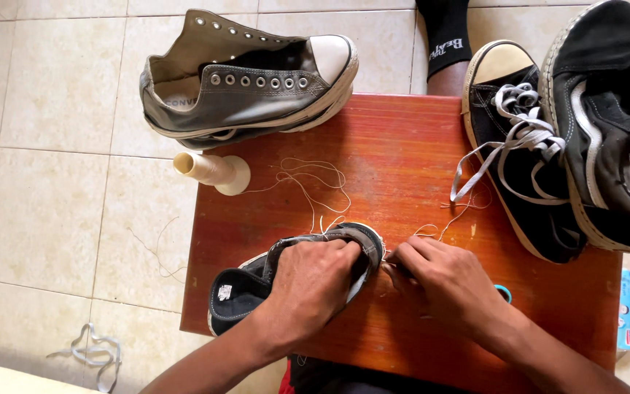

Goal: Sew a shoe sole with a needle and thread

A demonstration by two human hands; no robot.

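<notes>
The left hand [313, 281] grasps a dark shoe [271, 281] lying on the red table [402, 160] and covers its middle. The right hand [442, 281] pinches something just beside the toe; what it holds is hidden.

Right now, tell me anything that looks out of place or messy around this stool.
Loose thread trails in tangled loops across the red wooden stool from a spool lying tipped on its edge. A stray lace lies crumpled on the tiled floor, and the grey sneaker has no laces.
</notes>
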